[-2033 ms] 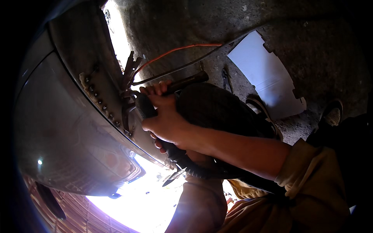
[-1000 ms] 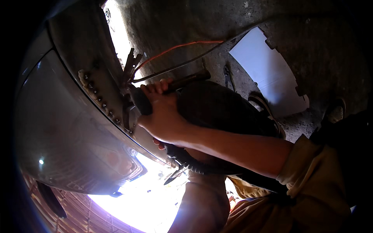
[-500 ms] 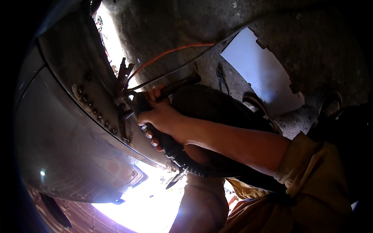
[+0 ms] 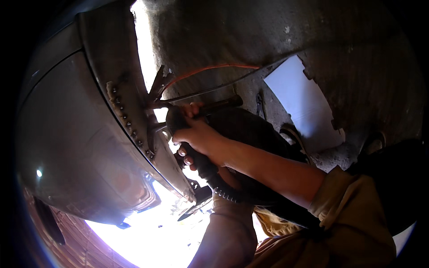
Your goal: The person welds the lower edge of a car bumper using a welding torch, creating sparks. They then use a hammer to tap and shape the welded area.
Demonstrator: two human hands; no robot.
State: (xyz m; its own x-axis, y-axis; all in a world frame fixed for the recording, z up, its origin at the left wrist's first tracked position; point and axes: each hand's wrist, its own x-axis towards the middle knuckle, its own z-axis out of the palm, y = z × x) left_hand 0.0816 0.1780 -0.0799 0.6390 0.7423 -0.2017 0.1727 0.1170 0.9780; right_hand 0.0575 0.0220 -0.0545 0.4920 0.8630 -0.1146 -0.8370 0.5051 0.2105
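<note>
My right hand [image 4: 203, 136] is closed round the body of a dark handheld tool [image 4: 205, 167], which ends in a ribbed cable sleeve. Below it, the fingers of my left hand [image 4: 185, 160] wrap the same tool from underneath; its palm is hidden. A dark cylindrical bar [image 4: 221, 105] sticks out to the right beside my right hand's upper fingers, and I cannot tell whether it joins the tool. Just left of my hands is the edge of a car panel [image 4: 85, 147]. A row of small round marks [image 4: 127, 118] runs along it, next to dark, clamp-like metal pieces [image 4: 154, 127].
Behind the panel, an orange hose [image 4: 205, 68] and a dark cable [image 4: 210, 89] cross the concrete floor [image 4: 214, 35]. A white sheet [image 4: 304, 100] with a notched edge lies at the right, near pliers-like hand tools [image 4: 260, 105] and my shoes. Bright light glares at lower left.
The whole view has shifted, so the panel, sheet and hose appear farther right or lower. Both hands keep their hold on the tool, with more bright gap showing between them and the panel edge.
</note>
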